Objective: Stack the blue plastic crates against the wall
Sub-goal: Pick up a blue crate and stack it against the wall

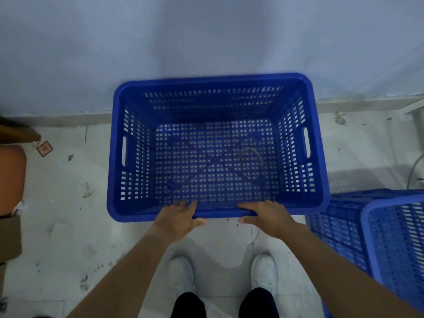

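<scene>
A bare storeroom: plain wall (206, 31), littered pale floor (68, 226), perforated blue crates (390, 237), cardboard box (9, 237).

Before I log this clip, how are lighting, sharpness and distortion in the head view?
Head view: dim, bluish light with no glare; soft shadows on the floor by the shoes; wide-angle bending bows the blue crate rim and the wall base; slight softness overall, both hands still legible.

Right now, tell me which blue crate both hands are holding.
The crate in the middle, open and empty beside the wall: the left hand and right hand grip its near rim. The other crates sit untouched at the right edge.
</scene>
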Tool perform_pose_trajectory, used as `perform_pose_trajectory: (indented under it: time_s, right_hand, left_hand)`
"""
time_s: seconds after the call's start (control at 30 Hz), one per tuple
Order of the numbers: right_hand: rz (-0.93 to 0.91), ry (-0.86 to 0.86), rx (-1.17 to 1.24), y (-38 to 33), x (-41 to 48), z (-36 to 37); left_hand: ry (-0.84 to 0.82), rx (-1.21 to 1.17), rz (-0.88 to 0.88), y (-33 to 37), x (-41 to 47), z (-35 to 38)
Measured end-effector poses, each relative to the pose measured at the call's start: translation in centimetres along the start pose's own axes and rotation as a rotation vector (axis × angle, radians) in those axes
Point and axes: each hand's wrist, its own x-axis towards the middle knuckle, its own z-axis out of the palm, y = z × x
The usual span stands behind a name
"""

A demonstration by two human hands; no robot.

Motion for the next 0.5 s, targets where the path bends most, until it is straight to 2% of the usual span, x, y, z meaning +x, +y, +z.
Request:
perform_pose_trajectory:
  time_s: [0.1,0.3,0.5]
  right_hand:
    - [0.015,0.050,-0.012,-0.2,-0.4,0.2]
    - [0.136,0.083,0.039,-1.7,-5.2,-1.6]
    - [0.363,0.037,0.161,-4.5,-17.2,-6.1]
  left_hand:
    - [-0.036,0.042,0.014,0.0,0.2,-0.6]
    - [-0.131,-0.167,0.013,0.4,-1.7,-2.7]
    - [0.002,-0.413,0.119,3.8,-8.3,-11.2]
